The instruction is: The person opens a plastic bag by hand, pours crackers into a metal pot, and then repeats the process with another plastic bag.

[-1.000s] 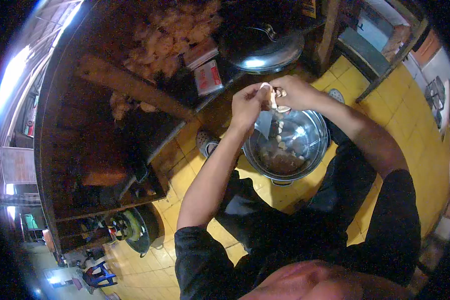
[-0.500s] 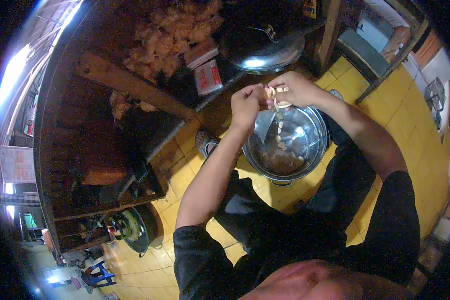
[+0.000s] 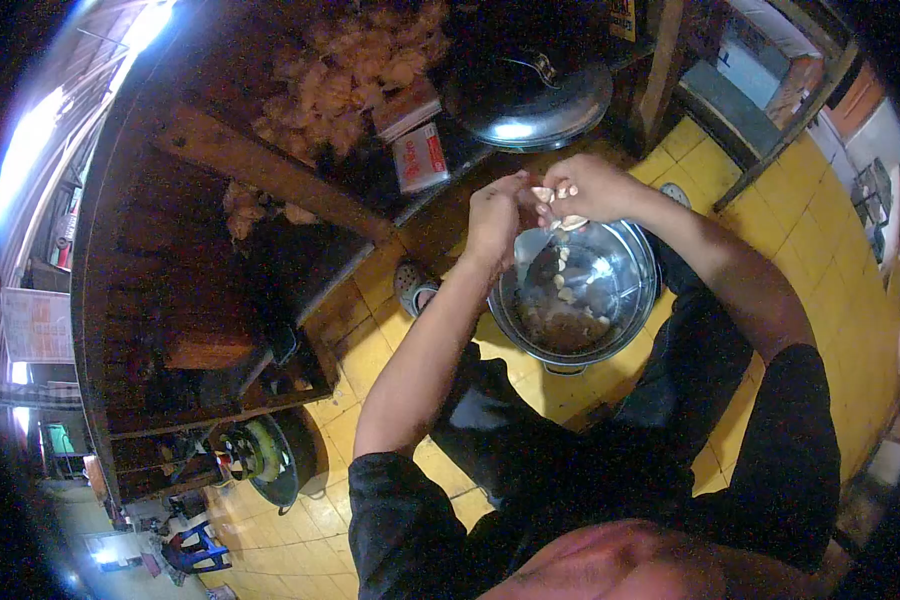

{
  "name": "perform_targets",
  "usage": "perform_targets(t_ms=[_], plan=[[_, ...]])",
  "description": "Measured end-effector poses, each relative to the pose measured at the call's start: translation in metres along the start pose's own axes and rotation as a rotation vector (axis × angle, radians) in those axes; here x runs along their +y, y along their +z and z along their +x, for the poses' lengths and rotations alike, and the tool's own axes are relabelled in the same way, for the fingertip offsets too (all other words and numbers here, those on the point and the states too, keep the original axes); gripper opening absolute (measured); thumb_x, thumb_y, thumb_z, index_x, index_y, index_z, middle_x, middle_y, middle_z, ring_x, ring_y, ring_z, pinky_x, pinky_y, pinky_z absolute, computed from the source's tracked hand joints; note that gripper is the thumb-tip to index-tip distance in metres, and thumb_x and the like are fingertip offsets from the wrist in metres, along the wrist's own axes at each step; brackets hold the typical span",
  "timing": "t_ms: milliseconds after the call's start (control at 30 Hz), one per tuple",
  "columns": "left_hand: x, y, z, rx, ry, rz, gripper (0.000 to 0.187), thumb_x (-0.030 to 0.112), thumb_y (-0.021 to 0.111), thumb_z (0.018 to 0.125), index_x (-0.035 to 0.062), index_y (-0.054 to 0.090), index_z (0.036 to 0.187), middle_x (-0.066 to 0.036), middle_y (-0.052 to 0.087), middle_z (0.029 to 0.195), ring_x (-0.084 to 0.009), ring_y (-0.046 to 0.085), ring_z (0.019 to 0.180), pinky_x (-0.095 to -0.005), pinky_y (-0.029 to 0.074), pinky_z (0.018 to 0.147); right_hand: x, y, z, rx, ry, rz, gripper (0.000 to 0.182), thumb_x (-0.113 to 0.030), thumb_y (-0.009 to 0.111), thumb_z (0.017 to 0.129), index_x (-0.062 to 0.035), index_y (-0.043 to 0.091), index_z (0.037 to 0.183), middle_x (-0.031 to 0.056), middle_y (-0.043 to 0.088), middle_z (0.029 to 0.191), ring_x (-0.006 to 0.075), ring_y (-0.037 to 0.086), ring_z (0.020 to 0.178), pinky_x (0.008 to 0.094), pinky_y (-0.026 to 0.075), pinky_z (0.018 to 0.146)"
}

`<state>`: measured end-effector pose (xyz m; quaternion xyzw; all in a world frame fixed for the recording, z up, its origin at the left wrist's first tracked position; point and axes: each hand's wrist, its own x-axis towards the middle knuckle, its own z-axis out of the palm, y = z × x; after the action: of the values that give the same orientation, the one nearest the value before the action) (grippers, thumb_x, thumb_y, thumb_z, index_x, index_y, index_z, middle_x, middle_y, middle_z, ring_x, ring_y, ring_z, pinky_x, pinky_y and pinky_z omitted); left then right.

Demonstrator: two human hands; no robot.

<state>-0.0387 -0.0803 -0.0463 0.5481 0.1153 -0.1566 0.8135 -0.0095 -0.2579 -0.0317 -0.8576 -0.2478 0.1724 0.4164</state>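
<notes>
A steel pot (image 3: 638, 300) stands on the yellow tiled floor (image 3: 810, 220) in front of me, with several pale garlic-like cloves and brownish peelings at its bottom. Both hands are raised over its far rim. My left hand (image 3: 497, 215) grips what looks like a knife, whose blade (image 3: 530, 247) points down toward the pot. My right hand (image 3: 588, 187) pinches a small pale clove (image 3: 548, 195) against the blade. The two hands touch each other.
A round metal lid (image 3: 528, 105) lies on the dark wooden counter beyond the pot, next to a red-and-white packet (image 3: 417, 155) and a heap of pale dried pieces (image 3: 340, 70). A sandal (image 3: 413, 287) sits left of the pot. A small stove (image 3: 260, 450) stands lower left.
The hands have stayed over the pot's far rim, shifting slightly lower than half a second ago while working the clove. The pot has not moved.
</notes>
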Motion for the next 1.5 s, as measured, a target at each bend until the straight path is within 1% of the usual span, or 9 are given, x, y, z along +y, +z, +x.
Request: perform_targets(t_ms=[367,433,633,800,900,1100,1233,1467,1500], plan=[[-0.008,0.004,-0.002,-0.08,0.097,0.339,0.023,0.018,0.051,0.095,-0.0013,0.063,0.099,-0.009,0.066,0.086,-0.0167,0.062,0.074,-0.0306,0.051,0.066,0.013,0.001,0.002,-0.007,-0.099,-0.1,0.023,-0.007,0.068,0.073,0.0028,0.062,0.093,0.0155,0.065,0.08,0.0213,0.064,0.062,0.0319,0.053,0.05],[-0.006,0.006,-0.007,-0.143,0.115,0.427,0.025,0.019,0.052,0.095,-0.0021,0.063,0.102,-0.009,0.066,0.089,-0.0163,0.062,0.075,-0.0297,0.05,0.068,0.016,-0.003,0.004,-0.05,0.133,0.204,0.041,-0.016,0.077,0.065,0.0026,0.063,0.099,0.0125,0.066,0.079,0.0226,0.065,0.069,0.0356,0.054,0.058],[-0.012,0.011,-0.02,-0.272,0.297,0.855,0.047,0.032,0.071,0.083,0.0003,0.06,0.115,-0.008,0.066,0.101,-0.0153,0.06,0.096,-0.0305,0.047,0.087,0.029,0.001,0.009,-0.066,0.285,0.595,0.029,-0.006,0.064,0.082,0.0045,0.054,0.108,0.0114,0.062,0.085,0.0176,0.063,0.073,0.0281,0.054,0.062],[-0.011,0.011,-0.021,-0.201,0.411,1.01,0.049,0.026,0.078,0.076,0.0,0.06,0.114,-0.012,0.065,0.108,-0.017,0.063,0.091,-0.0317,0.051,0.08,0.024,0.009,0.01,-0.062,0.372,0.963,0.016,-0.007,0.061,0.082,0.0016,0.059,0.095,0.0114,0.062,0.083,0.0203,0.062,0.071,0.0299,0.053,0.063],[-0.012,0.008,-0.02,-0.013,0.538,1.087,0.041,0.02,0.077,0.077,-0.001,0.063,0.109,-0.014,0.067,0.102,-0.0154,0.065,0.083,-0.0312,0.052,0.071,0.029,0.002,0.014,-0.377,0.342,1.194,0.031,0.001,0.055,0.082,0.0023,0.052,0.113,0.0121,0.059,0.1,0.021,0.062,0.089,0.0337,0.055,0.076],[-0.007,-0.008,-0.008,-0.036,0.424,0.871,0.022,0.012,0.068,0.075,-0.0002,0.069,0.094,-0.018,0.068,0.08,-0.0225,0.067,0.068,-0.034,0.052,0.064,0.011,0.003,0.004,-0.373,0.213,0.87,0.035,0.001,0.051,0.086,0.0007,0.053,0.12,0.0073,0.06,0.106,0.0153,0.06,0.095,0.0312,0.051,0.085],[0.002,0.003,-0.021,-0.111,0.246,0.753,0.021,0.014,0.064,0.084,0.0016,0.068,0.1,-0.009,0.069,0.081,-0.0138,0.063,0.069,-0.0296,0.05,0.065,0.024,0.008,0.013,-0.284,0.071,0.192,0.027,-0.006,0.051,0.089,-0.0016,0.061,0.114,0.005,0.065,0.086,0.0122,0.061,0.077,0.028,0.051,0.073],[0.009,0.0,-0.021,0.062,0.352,0.836,0.019,0.016,0.064,0.086,0.0029,0.072,0.098,-0.009,0.071,0.081,-0.0125,0.064,0.069,-0.0298,0.051,0.067,0.01,0.009,0.01,-0.039,-0.13,0.134,0.018,-0.017,0.058,0.083,-0.001,0.065,0.089,0.0076,0.065,0.068,0.0142,0.06,0.061,0.0316,0.046,0.056],[0.006,-0.005,-0.017,0.056,0.339,0.793,0.019,0.011,0.064,0.084,0.0028,0.071,0.1,-0.008,0.071,0.082,-0.0125,0.064,0.068,-0.0285,0.051,0.065,0.003,0.0,0.01,-0.147,-0.055,-0.044,0.038,-0.011,0.06,0.087,0.0037,0.051,0.12,0.0127,0.066,0.096,0.0149,0.062,0.087,0.0279,0.05,0.075]])
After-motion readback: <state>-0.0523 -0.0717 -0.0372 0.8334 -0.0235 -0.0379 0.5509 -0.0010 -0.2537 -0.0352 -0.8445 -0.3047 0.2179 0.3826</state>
